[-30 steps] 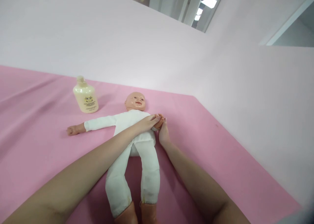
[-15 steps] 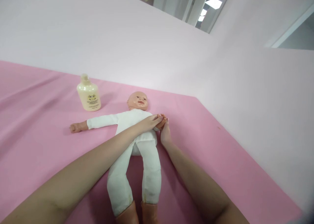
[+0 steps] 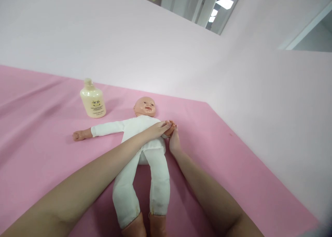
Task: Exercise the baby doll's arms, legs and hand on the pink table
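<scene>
A baby doll [image 3: 159, 174] with a white cloth body lies on its back on the pink cover, head away from me. My left hand [image 3: 161, 127] reaches across its chest and is closed on the doll's hand at the right. Against the outer side of that same small hand is my right hand [image 3: 174, 140], its fingers partly hidden behind it. Between my two hands the doll's hand shows only in part. The doll's other arm [image 3: 107, 127] stretches out to the left, touched by neither hand.
A cream-coloured bottle [image 3: 93, 100] with a printed label stands upright left of the doll's head. The pink cover [image 3: 46, 133] has creases at the left. Behind it rises a white wall [image 3: 103, 33] with a window [image 3: 186, 3] at the top.
The view has shifted very slightly. My hands and the doll keep the same positions relative to each other.
</scene>
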Demonstrator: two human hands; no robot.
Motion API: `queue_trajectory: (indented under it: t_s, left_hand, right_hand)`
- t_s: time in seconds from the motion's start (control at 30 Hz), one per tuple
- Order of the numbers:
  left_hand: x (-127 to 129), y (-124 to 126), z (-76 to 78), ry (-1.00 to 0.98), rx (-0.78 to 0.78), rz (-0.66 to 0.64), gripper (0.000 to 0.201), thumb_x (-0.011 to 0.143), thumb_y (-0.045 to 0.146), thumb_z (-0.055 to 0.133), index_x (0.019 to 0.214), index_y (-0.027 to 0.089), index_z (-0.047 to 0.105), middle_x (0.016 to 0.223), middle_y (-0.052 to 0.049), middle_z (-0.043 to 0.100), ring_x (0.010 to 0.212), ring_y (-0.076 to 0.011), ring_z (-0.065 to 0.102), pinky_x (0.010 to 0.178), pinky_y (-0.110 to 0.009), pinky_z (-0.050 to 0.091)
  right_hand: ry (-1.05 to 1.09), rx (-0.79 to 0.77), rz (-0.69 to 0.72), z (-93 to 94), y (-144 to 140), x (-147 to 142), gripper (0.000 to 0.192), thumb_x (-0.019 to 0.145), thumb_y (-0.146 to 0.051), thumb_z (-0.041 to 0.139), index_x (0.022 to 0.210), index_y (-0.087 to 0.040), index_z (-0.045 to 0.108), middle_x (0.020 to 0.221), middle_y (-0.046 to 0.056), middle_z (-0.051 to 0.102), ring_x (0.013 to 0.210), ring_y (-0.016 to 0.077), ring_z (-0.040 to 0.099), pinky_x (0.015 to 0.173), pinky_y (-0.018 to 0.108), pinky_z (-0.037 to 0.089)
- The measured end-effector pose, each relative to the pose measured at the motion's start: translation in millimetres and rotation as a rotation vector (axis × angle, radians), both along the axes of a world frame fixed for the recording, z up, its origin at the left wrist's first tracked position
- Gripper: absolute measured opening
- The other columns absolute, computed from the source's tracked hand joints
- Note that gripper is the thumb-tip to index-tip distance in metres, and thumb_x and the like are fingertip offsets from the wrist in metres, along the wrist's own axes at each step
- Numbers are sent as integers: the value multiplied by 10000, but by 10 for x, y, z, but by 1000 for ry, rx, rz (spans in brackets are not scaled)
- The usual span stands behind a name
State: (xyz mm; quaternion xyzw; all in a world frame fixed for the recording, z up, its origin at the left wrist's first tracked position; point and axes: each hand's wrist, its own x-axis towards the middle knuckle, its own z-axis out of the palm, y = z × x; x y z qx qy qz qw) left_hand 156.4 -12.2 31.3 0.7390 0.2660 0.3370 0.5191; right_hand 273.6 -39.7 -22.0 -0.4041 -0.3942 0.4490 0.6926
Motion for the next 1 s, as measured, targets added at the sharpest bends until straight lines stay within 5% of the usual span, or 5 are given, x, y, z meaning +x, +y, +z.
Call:
queue_trajectory:
  t_s: [1.0]
  left_hand:
    - [-4, -22, 20, 0, 6, 8, 631, 835, 724, 394, 964, 152, 626, 1015, -95, 693, 998, -255, 613, 921, -372, 456]
  right_hand:
    - [-34, 5, 9, -1, -6, 2, 555, 827, -671, 443, 1083, -232, 666, 1229, 38, 678, 1286, 193, 525, 1171, 399, 320]
